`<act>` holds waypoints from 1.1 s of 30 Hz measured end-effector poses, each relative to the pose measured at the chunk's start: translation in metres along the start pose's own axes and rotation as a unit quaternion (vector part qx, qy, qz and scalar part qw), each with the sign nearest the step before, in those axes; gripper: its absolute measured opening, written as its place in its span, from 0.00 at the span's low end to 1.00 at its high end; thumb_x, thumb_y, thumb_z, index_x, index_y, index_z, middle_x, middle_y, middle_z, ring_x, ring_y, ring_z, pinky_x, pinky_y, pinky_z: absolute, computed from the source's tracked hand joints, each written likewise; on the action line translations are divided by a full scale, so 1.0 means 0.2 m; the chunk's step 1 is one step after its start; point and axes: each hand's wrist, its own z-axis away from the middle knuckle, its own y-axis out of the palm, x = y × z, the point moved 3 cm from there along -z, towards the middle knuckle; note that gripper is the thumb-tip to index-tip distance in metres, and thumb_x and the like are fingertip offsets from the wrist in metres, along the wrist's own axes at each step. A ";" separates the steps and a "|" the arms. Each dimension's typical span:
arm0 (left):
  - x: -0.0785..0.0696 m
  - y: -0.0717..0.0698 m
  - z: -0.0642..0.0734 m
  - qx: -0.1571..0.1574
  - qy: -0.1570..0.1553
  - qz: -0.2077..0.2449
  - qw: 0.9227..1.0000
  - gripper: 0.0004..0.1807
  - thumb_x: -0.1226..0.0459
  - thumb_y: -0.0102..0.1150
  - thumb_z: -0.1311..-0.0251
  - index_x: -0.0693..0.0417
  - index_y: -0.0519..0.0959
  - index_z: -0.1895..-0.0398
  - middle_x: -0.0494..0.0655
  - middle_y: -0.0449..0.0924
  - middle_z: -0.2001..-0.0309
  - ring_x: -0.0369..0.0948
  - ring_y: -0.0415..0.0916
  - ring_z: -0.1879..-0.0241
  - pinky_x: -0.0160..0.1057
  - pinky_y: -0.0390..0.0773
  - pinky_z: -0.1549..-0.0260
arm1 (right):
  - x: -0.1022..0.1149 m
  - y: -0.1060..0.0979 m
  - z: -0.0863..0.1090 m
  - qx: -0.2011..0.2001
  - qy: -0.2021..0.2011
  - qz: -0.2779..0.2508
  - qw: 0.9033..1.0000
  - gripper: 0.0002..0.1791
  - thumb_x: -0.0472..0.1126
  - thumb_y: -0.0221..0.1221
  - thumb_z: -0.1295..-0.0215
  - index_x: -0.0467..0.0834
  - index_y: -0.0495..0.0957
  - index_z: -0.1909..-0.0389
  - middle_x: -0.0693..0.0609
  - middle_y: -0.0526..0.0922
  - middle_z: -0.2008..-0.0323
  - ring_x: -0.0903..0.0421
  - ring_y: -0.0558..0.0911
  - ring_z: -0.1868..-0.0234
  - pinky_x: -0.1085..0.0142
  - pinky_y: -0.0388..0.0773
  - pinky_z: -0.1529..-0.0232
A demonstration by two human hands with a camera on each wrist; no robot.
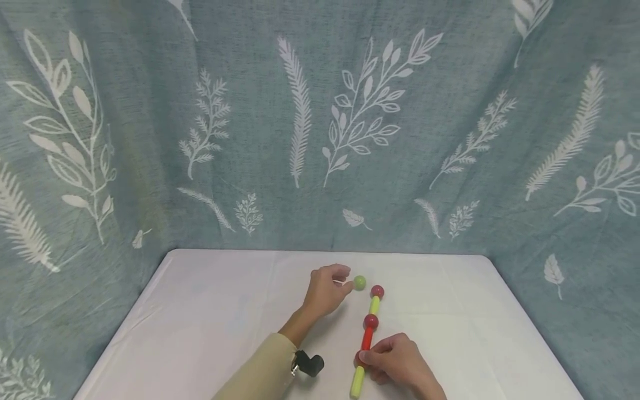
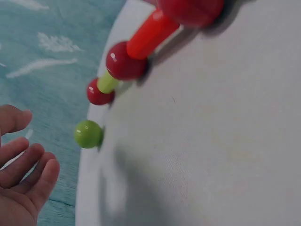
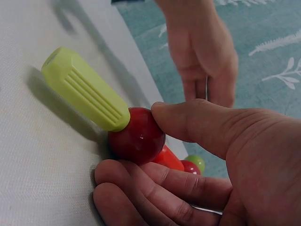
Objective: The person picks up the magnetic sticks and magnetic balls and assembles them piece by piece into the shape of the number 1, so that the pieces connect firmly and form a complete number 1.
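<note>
A chain of balls and short rods lies on the white table, running away from me. My right hand [image 1: 400, 361] pinches its nearest dark red ball [image 3: 137, 136] between thumb and fingers. From that ball a yellow-green rod [image 3: 87, 89] with a grooved side points toward me. Beyond it come a red rod [image 1: 367, 338], a middle red ball [image 1: 371, 321], another yellow-green rod [image 1: 374, 305] and a far red ball [image 1: 377, 291]. A loose green ball [image 2: 88, 134] sits left of the chain's far end. Beside it hovers my left hand [image 1: 326, 290], fingers loosely bent and holding nothing.
The white table [image 1: 210, 311] ends at a blue-green curtain [image 1: 320, 139] with white leaf prints, which hangs behind and on both sides. A black device [image 1: 310, 364] is strapped to my left wrist, below a beige sleeve [image 1: 265, 366].
</note>
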 end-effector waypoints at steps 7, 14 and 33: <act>0.08 0.11 -0.11 0.024 -0.025 -0.006 0.999 0.19 0.65 0.73 0.32 0.60 0.87 0.40 0.57 0.90 0.43 0.53 0.88 0.43 0.53 0.87 0.41 | 0.00 0.01 0.00 -0.002 0.004 0.003 1.000 0.16 0.51 0.77 0.34 0.42 0.90 0.62 0.54 0.90 0.74 0.57 0.83 0.73 0.66 0.84 0.65; 0.15 0.19 -0.17 0.045 -0.023 -0.041 0.998 0.20 0.66 0.74 0.34 0.59 0.87 0.40 0.56 0.90 0.43 0.52 0.85 0.43 0.55 0.84 0.37 | 0.01 0.02 -0.01 0.007 -0.014 0.007 1.000 0.14 0.49 0.76 0.32 0.41 0.90 0.63 0.54 0.90 0.74 0.58 0.84 0.73 0.66 0.86 0.65; 0.10 0.15 -0.09 0.028 -0.004 -0.037 0.999 0.17 0.66 0.72 0.34 0.56 0.89 0.42 0.52 0.91 0.45 0.51 0.85 0.42 0.56 0.82 0.35 | 0.03 -0.01 -0.01 0.010 -0.019 0.014 1.000 0.12 0.48 0.75 0.32 0.42 0.91 0.62 0.54 0.89 0.74 0.57 0.84 0.73 0.65 0.85 0.65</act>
